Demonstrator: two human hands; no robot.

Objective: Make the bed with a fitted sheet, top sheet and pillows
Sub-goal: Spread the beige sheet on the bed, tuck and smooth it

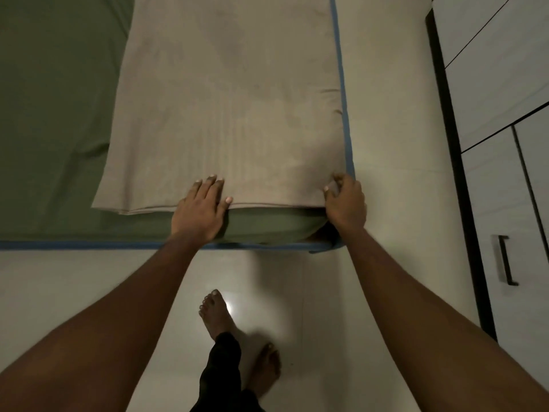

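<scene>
Both hands work the near edge of the beige top sheet [231, 99], which lies folded over the right part of the bed.

The left hand [202, 209] lies flat with straight fingers, pressing down on the near hem. The right hand [346, 203], fingers curled, pinches the sheet's near right corner at the mattress corner. The sheet stretches away from both hands over the green fitted sheet [53, 114], which shows to its left and in a strip below the hem, above the blue mattress edge [89, 244]. A wardrobe [499, 84] stands at right.

Dim, soft focus, glare on floor [230, 307], edges bowed
</scene>
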